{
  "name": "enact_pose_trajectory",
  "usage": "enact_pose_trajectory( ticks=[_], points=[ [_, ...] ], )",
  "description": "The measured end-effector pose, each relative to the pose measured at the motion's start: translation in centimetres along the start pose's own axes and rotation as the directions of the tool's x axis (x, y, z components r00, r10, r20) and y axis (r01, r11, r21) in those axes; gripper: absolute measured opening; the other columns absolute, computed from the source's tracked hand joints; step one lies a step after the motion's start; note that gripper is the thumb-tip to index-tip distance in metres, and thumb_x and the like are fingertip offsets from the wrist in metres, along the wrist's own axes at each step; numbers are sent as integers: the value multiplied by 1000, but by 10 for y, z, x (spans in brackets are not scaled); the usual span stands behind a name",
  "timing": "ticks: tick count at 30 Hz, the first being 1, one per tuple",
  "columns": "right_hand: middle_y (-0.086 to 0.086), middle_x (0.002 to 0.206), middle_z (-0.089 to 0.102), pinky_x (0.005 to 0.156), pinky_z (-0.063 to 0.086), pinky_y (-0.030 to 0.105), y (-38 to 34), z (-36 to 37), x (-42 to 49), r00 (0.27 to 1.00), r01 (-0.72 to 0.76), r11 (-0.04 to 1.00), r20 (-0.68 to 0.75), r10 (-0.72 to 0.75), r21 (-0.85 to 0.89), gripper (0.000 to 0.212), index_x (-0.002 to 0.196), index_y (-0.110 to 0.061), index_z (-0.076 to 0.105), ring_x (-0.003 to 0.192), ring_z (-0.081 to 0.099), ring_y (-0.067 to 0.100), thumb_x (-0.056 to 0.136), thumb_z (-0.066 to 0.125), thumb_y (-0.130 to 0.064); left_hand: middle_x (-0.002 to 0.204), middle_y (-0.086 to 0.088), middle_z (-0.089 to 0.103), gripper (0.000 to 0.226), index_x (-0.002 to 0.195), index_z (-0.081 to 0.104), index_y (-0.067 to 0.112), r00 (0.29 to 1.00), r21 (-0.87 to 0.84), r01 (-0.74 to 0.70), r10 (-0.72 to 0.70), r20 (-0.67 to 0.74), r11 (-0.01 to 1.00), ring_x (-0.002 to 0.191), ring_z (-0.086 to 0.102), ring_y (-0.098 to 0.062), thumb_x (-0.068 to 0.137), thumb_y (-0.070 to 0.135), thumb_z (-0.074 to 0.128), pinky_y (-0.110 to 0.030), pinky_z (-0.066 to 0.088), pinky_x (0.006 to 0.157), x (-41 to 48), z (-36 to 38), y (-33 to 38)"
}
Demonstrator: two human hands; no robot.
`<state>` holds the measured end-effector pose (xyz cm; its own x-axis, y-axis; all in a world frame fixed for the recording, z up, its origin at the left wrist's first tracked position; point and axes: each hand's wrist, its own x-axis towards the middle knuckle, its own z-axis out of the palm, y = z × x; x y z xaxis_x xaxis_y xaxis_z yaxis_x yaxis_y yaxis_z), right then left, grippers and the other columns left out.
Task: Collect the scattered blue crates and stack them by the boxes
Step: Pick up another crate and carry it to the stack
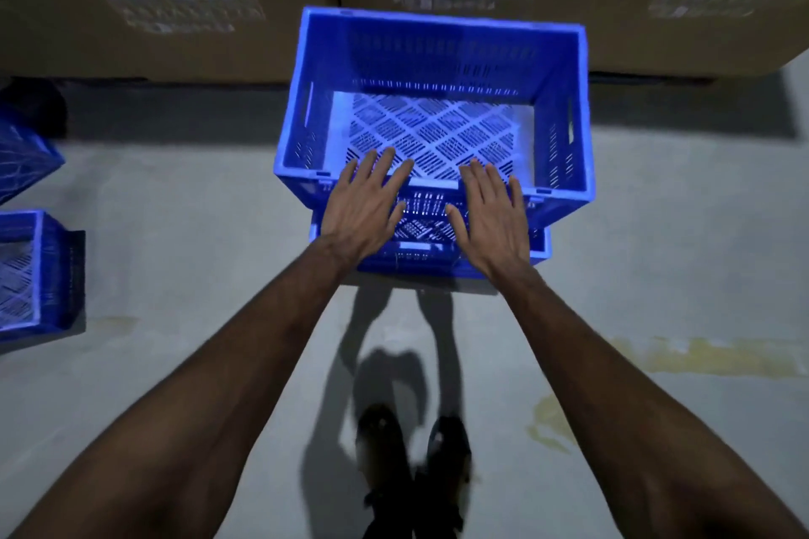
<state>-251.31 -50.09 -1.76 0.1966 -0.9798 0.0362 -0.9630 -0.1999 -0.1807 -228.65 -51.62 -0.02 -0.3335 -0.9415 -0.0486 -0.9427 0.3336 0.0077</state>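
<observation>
Blue plastic top crate (437, 57) sits on a lower crate (420, 258) just before the cardboard boxes (175, 35), seemingly offset from it. Left hand (363, 206) and right hand (490, 214) lie flat and apart over its near rim, fingers straight, gripping nothing. If unseated, it could slide or tip. Two loose crates (26, 271) lie at left.

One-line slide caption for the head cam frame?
Left hand and right hand, fingers straight, at the near rim of the top crate, stacked on a lower crate by cardboard boxes.
</observation>
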Motion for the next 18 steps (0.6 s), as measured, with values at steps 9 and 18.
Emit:
enact_pose_trajectory(
  ticks=[9, 18],
  points=[
    [1, 115, 63, 117, 26, 50, 21, 34, 24, 981, 51, 997, -191, -40, 54, 21, 118, -20, 58, 117, 54, 25, 108, 41, -26, 108, -15, 58, 29, 118, 54, 9, 980, -144, 33, -60, -191, 989, 96, 51, -34, 111, 29, 35, -46, 35, 95, 19, 38, 8],
    [1, 105, 66, 115, 25, 50, 18, 25, -32, 991, 28, 991, -135, -10, 128, 18, 109, -19, 59, 112, 58, 27, 95, 54, -8, 95, -9, 56, 27, 104, 55, 13, 984, -204, 32, -67, -167, 978, 87, 53, -33, 85, -2, 65, -44, 37, 81, -29, 46, 32]
  ],
)
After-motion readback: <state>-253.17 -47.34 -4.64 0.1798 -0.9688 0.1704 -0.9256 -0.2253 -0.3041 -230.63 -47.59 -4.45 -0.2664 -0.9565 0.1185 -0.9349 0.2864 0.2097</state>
